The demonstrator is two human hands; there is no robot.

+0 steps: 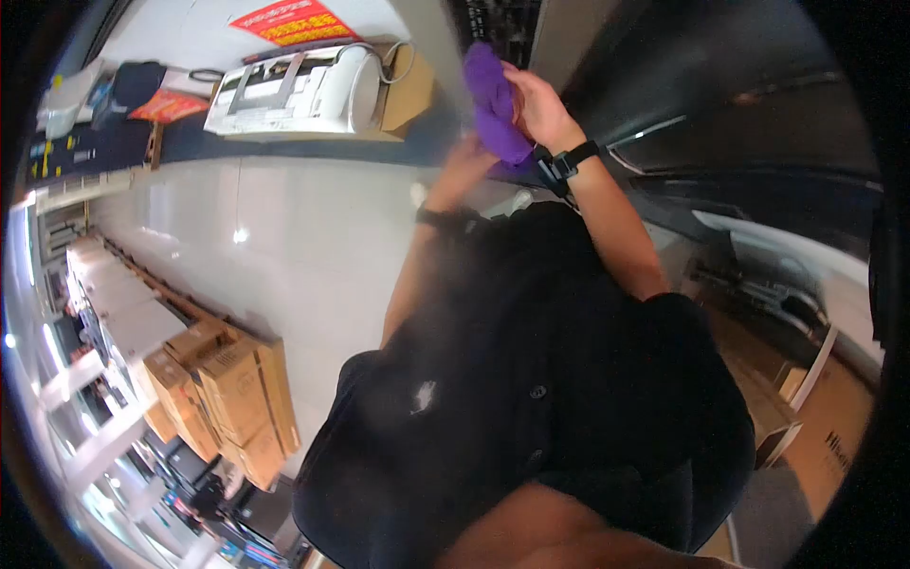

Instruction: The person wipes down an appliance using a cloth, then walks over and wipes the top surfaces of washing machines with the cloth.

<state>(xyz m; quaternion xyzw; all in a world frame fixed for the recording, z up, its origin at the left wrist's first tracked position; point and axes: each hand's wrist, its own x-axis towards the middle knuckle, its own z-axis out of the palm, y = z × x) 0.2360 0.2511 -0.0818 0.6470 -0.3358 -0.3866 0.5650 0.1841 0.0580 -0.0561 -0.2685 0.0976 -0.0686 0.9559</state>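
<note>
A bunched purple cloth [493, 109] is in front of me, near the top of the head view. My right hand [542, 106] is closed on its right side, with the thumb side up and a black band on the wrist. Close to the cloth's lower left edge is my left hand [463, 171], smeared by motion; its fingers are unclear, and I cannot tell whether they grip the cloth. Just right of my right hand stands a tall, dark, glossy panel [701, 85].
A white, rounded appliance [313, 90] rests by a cardboard box [409, 93] at upper left, below a red sign [296, 21]. Stacked cartons [232, 394] stand at lower left on the pale tiled floor [313, 218]. Another carton [834, 436] is at lower right.
</note>
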